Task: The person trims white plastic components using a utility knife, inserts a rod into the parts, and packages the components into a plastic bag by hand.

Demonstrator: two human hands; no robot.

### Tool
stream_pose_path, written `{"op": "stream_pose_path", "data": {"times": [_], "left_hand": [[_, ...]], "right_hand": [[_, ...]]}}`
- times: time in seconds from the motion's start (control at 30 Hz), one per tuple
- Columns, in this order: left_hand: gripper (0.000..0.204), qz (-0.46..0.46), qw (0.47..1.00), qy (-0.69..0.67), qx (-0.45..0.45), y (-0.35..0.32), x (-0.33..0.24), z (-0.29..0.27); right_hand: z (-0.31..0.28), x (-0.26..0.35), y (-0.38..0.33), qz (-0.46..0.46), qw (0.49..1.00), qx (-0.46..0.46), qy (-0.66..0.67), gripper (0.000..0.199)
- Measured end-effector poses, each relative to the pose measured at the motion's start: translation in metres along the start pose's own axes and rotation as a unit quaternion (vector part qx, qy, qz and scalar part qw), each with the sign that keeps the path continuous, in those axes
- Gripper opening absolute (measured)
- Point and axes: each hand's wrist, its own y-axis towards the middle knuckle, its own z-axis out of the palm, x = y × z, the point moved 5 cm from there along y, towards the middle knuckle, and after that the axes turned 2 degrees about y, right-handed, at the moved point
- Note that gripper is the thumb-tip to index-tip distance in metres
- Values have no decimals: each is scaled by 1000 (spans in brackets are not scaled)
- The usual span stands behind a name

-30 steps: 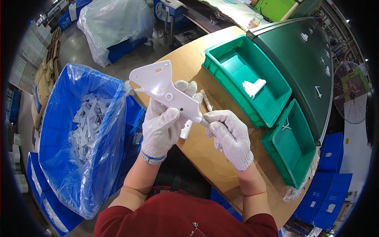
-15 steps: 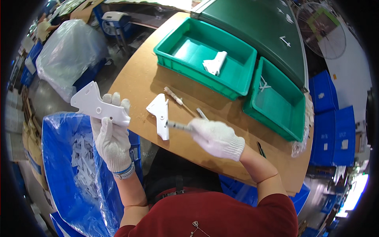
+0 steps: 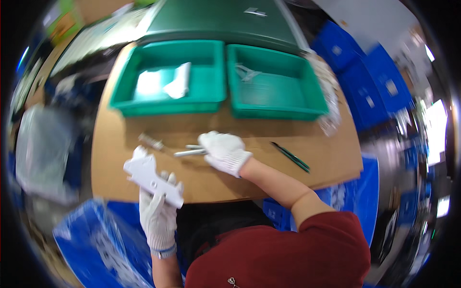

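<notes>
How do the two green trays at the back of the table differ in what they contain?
The left green tray holds a white plastic part lying near its middle. The right green tray holds only a small, pale, blurred piece near its back left corner. Both are the same green, rectangular, and stand side by side.

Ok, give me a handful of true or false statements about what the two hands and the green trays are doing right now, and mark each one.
1. The left hand holds a flat white plastic part. True.
2. The right hand rests inside a green tray. False: it lies on the brown tabletop, on a slim metal tool.
3. Two green trays sit side by side at the far edge of the table. True: the left tray and the right tray.
4. The left tray is empty. False: a white part lies in it.
5. Both hands wear white gloves. True.
6. A dark green pen-like tool is in the right hand's grip. False: it lies alone on the table.
</notes>
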Motion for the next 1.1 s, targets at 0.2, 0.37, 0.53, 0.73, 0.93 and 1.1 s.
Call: {"op": "stream_pose_path", "data": {"times": [0.2, 0.37, 0.53, 0.73, 0.93, 1.1], "left_hand": [[63, -160, 982, 61, 80, 9, 48, 24], [64, -225, 964, 85, 111, 38, 77, 49], [76, -241, 957, 118, 115, 45, 77, 55], [96, -195, 920, 308, 146, 34, 56, 50], [81, -111, 863, 465, 164, 26, 33, 53], [74, -101, 854, 479, 176, 16, 30, 55]], "right_hand": [[-54, -63, -65, -27, 960, -71, 268, 42], [-114, -165, -167, 76, 901, -315, 288, 48], [-124, -267, -259, 470, 830, -291, -71, 48], [-110, -307, -265, 539, 834, -86, -79, 61], [-122, -329, -208, 481, 864, -125, -82, 82], [-100, -399, -174, 313, 915, -254, -23, 67]]}}
